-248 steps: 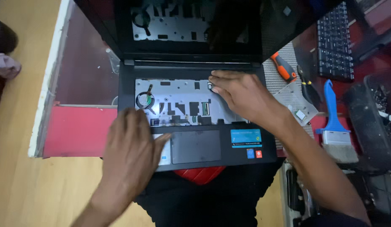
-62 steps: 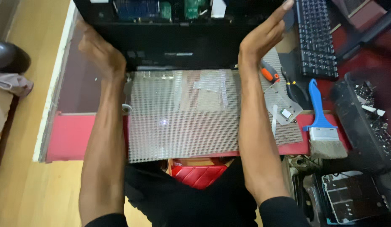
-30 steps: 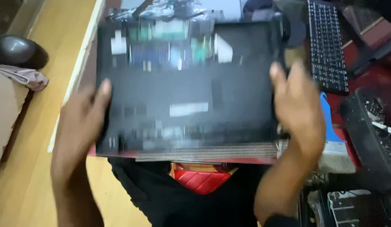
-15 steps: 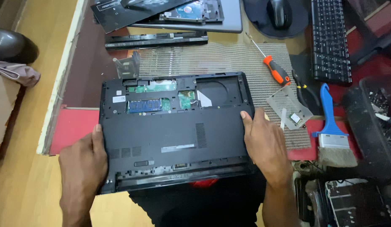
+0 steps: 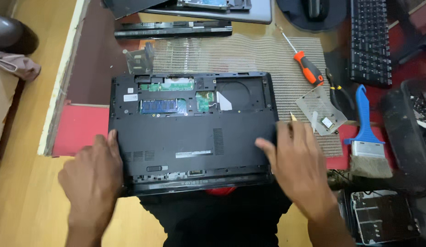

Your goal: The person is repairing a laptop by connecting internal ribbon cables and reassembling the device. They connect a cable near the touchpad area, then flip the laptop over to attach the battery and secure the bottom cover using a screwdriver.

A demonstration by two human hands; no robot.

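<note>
A black plastic laptop turned upside down (image 5: 192,137) lies in the centre of the frame on a beige woven mesh mat (image 5: 249,57). Its near edge reaches the table edge at the bottom centre. An access panel is off, so green circuit boards and a blue memory module (image 5: 163,106) show in the upper part of the base, next to an empty round bay.

The left hand (image 5: 94,176) lies flat with open fingers at the lower left corner of the laptop, and the thumb touches the left edge. The right hand (image 5: 302,167) lies at the lower right corner, fingers spread and a little blurred, touching the base; neither hand is closed around anything.

To my judgement, the step in hand is setting the machine bottom up and straight on the mat. The next move seems to need a tool. An orange-handled screwdriver (image 5: 304,64) lies in the upper right, well apart from the right hand. A blue-handled flat brush (image 5: 366,137) lies at the right, near that hand, and a clear plastic bag with a small part (image 5: 320,110) lies between brush and laptop.
</note>
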